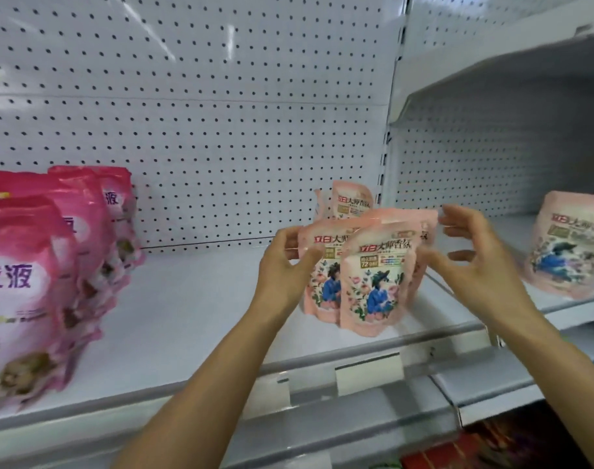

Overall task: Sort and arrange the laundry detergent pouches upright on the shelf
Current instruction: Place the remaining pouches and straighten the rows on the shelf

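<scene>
Several pale pink detergent pouches with a blue figure stand upright at the right end of the white shelf point(173, 319). The front pouch point(376, 282) leans slightly forward, a second pouch point(317, 275) stands just behind it on the left, and a smaller-looking one point(351, 199) stands at the back against the pegboard. My left hand point(285, 265) pinches the left top edge of the second pouch with thumb and fingers. My right hand point(474, 255) hovers at the right side of the group, its fingers spread and loosely bent, touching or nearly touching the pouch tops.
A row of larger bright pink pouches point(35, 282) stands along the left end of the same shelf. Another pale pink pouch point(566, 245) stands on the neighbouring shelf bay to the right. A white pegboard point(221, 113) backs the shelf; red goods point(491, 448) show on the shelf below.
</scene>
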The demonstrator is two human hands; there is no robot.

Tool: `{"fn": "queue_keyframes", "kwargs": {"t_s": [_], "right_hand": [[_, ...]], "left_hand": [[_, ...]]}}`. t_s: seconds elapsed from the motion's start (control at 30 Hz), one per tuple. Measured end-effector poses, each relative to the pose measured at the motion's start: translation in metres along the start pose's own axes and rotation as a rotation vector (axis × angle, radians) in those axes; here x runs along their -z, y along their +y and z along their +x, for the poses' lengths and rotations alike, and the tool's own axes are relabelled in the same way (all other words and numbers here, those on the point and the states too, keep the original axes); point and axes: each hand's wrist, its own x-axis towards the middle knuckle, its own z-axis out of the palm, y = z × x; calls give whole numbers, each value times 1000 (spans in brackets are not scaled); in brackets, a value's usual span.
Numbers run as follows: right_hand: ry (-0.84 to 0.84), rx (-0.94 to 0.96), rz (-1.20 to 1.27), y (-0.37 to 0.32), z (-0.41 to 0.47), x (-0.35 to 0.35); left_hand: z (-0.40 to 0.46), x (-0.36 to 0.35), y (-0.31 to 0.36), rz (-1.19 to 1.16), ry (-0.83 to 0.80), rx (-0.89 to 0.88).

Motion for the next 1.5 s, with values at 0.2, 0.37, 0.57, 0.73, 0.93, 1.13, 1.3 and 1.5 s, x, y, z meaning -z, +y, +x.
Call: {"fn": "queue_keyframes", "kwargs": {"t_s": [0.2, 0.37, 0.57, 0.73, 0.93, 1.13, 1.3, 1.5], "right_hand": [[-345, 390, -348, -29, 51, -3], [-542, 339, -257, -32, 68, -15], [-683, 436, -78, -77, 90, -33], [-655, 419, 66, -121, 142, -79], [-730, 383, -14, -142, 194, -151], [-877, 400, -312, -127, 228, -219], [-954, 393, -385, -111, 242, -261], [-1015, 353, -368, -96, 247, -277]], "left_hand": [[6, 0, 9, -50, 35, 20], [12, 51, 0, -197, 252, 53], [56, 116, -23, -125, 454, 153], [104, 141, -50, -138, 554, 221], [149, 157, -80, -285, 528, 230], [174, 167, -96, -247, 580, 203], [182, 169, -108, -228, 611, 154], [190, 169, -109, -212, 595, 156]]}}
